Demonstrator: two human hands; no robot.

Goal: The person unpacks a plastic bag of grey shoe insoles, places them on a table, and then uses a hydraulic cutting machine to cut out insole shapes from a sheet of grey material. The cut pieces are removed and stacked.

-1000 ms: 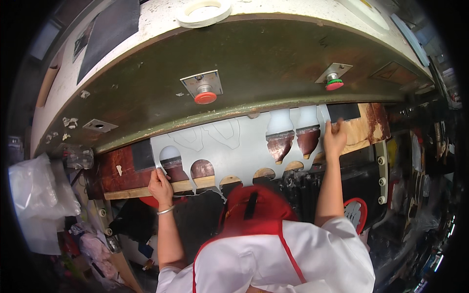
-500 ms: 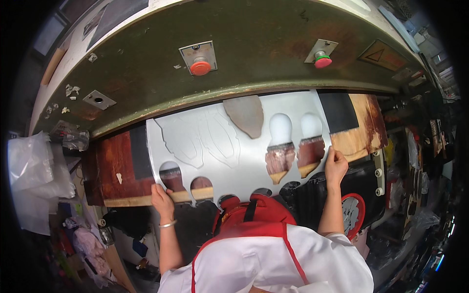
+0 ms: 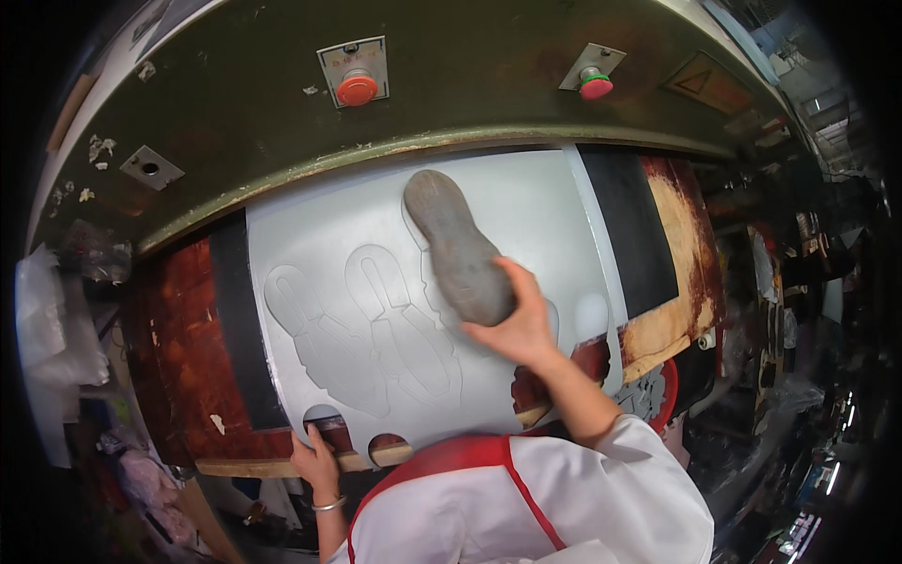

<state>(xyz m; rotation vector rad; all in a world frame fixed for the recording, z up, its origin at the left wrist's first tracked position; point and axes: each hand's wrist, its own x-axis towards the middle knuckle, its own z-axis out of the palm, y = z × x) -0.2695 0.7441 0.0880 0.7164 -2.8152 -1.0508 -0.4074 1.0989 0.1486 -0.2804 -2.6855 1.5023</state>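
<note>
A grey sheet (image 3: 540, 211) lies over the wooden board, with sole-shaped outlines cut in its left half and several holes along its near edge. My right hand (image 3: 521, 320) grips the near right end of a grey-brown sole-shaped cutting die (image 3: 446, 235), thumb at its near end and fingers along its right side. The die rests on the sheet, right of the cut outlines. At the sheet's near left corner, my left hand (image 3: 316, 462) pinches the edge beside a round cutout; its fingertips are partly hidden.
A green machine beam (image 3: 470, 80) spans the far side, carrying a red button (image 3: 357, 89) and a red-and-green button (image 3: 595, 86). Black strips lie beside the sheet on the board (image 3: 169, 348). A red-rimmed tub (image 3: 665, 395) with grey scraps stands at the right.
The sheet has been drawn toward me, and the die now shows whole. My right hand has left the sheet's right edge and taken hold of the die. My left hand stays at the left corner.
</note>
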